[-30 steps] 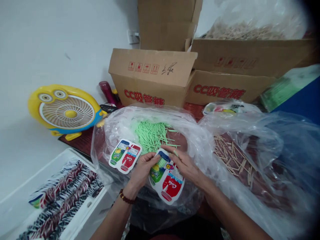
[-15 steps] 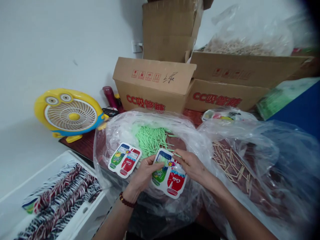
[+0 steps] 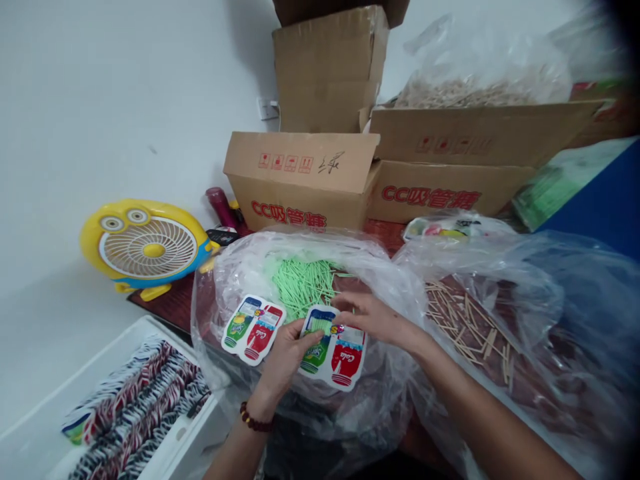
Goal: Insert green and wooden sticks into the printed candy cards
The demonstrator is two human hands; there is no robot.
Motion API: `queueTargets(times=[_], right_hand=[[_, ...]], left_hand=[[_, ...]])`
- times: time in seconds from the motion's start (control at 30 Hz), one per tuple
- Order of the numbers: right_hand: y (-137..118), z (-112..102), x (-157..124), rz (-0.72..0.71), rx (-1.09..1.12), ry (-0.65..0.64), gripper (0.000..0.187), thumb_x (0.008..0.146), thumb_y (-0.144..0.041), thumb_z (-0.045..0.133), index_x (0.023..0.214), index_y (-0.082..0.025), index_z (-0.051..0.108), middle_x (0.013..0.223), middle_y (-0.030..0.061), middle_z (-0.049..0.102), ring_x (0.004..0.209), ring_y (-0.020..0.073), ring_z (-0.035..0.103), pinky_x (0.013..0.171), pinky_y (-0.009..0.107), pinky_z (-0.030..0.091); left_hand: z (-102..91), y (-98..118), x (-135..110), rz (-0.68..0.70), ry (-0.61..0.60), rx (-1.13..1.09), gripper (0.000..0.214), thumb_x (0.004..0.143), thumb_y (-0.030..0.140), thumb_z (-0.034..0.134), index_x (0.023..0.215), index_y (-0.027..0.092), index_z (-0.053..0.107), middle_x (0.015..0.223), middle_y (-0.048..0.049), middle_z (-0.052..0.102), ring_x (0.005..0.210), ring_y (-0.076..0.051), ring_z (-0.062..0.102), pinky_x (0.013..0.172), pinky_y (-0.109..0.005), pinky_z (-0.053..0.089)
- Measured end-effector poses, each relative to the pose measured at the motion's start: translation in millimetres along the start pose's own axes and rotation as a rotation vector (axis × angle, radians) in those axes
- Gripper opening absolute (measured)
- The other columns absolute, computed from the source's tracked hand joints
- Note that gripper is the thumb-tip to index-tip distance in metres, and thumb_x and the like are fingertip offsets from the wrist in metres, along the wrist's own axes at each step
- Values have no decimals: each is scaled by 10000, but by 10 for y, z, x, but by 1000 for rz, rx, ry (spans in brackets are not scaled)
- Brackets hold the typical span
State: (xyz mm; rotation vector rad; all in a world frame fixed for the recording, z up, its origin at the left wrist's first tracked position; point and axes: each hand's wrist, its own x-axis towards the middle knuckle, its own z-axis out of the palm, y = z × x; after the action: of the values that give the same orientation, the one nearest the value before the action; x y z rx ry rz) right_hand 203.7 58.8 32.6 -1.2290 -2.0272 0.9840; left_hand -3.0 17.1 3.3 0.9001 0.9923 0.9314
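Observation:
My left hand grips a flat card pack printed with a green Sprite bottle and a red Cola bottle. Its thumb presses on the green half, where thin pale green sticks show in the bottle window. Over the pack's upper right edge is my right hand, fingers bent and close together. A bit of green stick shows by those fingers; their tips are partly hidden. A second pack of the same print lies just left, on clear plastic. Behind the held pack spreads a heap of green sticks.
Brown sticks lie on more clear plastic at right. A white foam box at lower left holds rows of packs. A yellow fan stands at the table's left. Cardboard boxes line the back.
My right hand's fingers have shifted left and slightly up over the pack's top edge. The left hand still holds the pack. The whole view has shifted slightly.

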Motion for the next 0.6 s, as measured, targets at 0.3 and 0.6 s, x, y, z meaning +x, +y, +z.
queueTargets(times=[0.3, 0.6], right_hand=[[-17, -192, -423, 210, 206, -1, 157, 779, -316, 598, 727, -168, 601, 642, -34, 573, 588, 112, 497, 521, 212, 337], [103, -504, -795, 219, 199, 55, 156, 752, -333, 637, 732, -178, 639, 609, -48, 555, 569, 105, 484, 498, 204, 315]], left_hand=[[344, 41, 42, -64, -161, 17, 248, 659, 239, 800, 869, 124, 734, 740, -54, 749, 638, -184, 672, 643, -283, 522], [780, 46, 3, -77, -205, 63, 231, 642, 238, 813, 838, 140, 738, 741, -48, 754, 605, -173, 665, 602, -266, 511]])
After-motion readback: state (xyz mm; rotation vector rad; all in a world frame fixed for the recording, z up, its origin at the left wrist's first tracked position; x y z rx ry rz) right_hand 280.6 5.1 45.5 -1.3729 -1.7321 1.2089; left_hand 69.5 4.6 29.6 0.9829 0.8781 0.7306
